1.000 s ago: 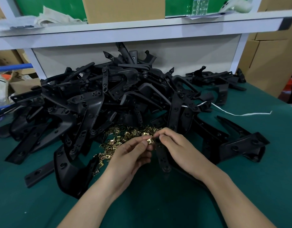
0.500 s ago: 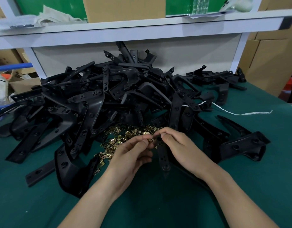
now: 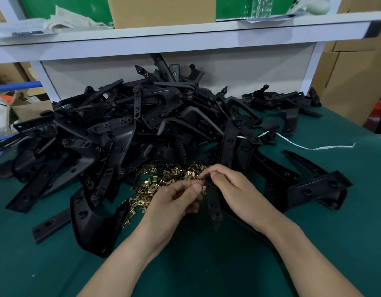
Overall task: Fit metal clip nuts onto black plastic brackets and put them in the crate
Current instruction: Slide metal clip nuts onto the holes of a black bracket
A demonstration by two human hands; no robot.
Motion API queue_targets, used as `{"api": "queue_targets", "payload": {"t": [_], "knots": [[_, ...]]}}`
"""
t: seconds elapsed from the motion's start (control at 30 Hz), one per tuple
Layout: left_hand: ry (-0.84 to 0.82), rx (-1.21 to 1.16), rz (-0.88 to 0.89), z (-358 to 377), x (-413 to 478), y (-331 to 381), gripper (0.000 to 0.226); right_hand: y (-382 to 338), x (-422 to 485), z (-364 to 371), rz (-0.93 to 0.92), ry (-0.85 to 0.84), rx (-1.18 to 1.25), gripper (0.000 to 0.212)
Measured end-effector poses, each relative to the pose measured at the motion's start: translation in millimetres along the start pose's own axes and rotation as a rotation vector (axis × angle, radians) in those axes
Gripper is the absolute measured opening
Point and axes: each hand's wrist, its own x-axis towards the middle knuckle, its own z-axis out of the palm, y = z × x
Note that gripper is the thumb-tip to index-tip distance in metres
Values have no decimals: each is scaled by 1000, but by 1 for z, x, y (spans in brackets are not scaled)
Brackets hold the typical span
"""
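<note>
Head view: left hand [image 3: 176, 202] pinches one brass clip nut [image 3: 203, 188] between thumb and curled fingers, right against the far end of a black bracket [image 3: 214, 202] which the right hand [image 3: 238, 189] grips with curled fingers, both near centre over the green table [image 3: 206, 271]. Loose clip nut heap [image 3: 163, 179] lies just left and far of the hands, touching the big bracket pile [image 3: 131, 129] beyond. White strap [image 3: 314, 147] far right, shelf [image 3: 185, 37] at the far side.

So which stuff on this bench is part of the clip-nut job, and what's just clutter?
Job: black plastic bracket in right hand; brass-coloured metal clip nut pinched by left hand; loose clip-nut heap; black bracket pile.
Clutter: white strap; brown cardboard box on shelf; white cloth.
</note>
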Motion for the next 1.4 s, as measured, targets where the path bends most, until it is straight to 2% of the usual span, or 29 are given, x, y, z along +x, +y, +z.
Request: {"api": "queue_targets", "payload": {"t": [1.07,1.4], "knots": [[-18,-101,-25,-1,1,0,29,2,0,0,38,-37,-23,31],[-29,-104,-25,0,1,2,23,3,0,1,30,-14,-10,31]]}}
